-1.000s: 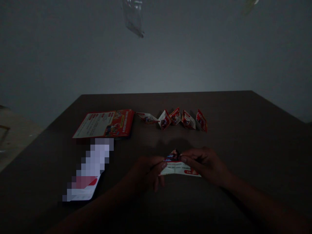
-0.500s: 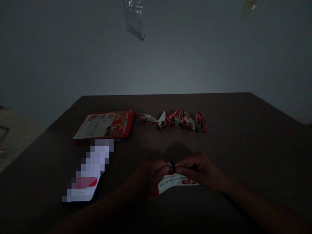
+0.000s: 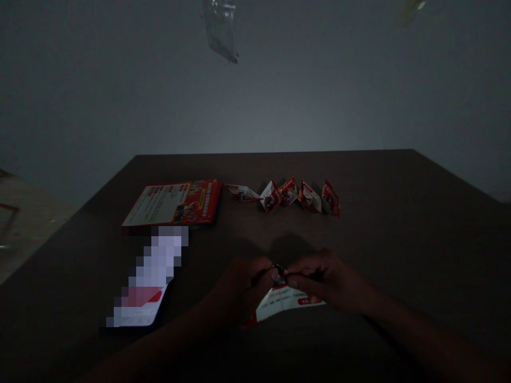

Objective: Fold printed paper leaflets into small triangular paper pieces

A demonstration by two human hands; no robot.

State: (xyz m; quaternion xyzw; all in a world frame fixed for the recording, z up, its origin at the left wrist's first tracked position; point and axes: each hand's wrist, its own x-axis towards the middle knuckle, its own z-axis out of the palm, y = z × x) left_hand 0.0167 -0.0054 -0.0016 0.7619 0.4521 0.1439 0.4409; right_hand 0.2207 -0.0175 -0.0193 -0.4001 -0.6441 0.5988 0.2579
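A red and white printed paper sheet [image 3: 285, 302] is pinched at its far edge between my two hands, near the front middle of the table. My left hand [image 3: 252, 279] has thumb and finger closed on that edge. Right beside it, my right hand [image 3: 319, 274] pinches the same edge, the fingertips of both nearly touching. The paper is bunched or folded where they meet; the detail is too dark to make out. Its near part spreads out below the hands, with a red corner at the left.
Several folded red and white paper pieces [image 3: 309, 198] stand in a row farther back. To their left lies a stack of printed red and white sheets [image 3: 159, 205]. A lit phone [image 3: 139, 314], partly blurred out, rests nearer on the dark table [image 3: 379, 229]. A clear plastic bag [image 3: 221, 34] shows above, against the wall.
The pinched paper edge has shifted slightly between my fingertips, and the sheet's left corner has moved a little down and left. Both hands stay nearly in place.
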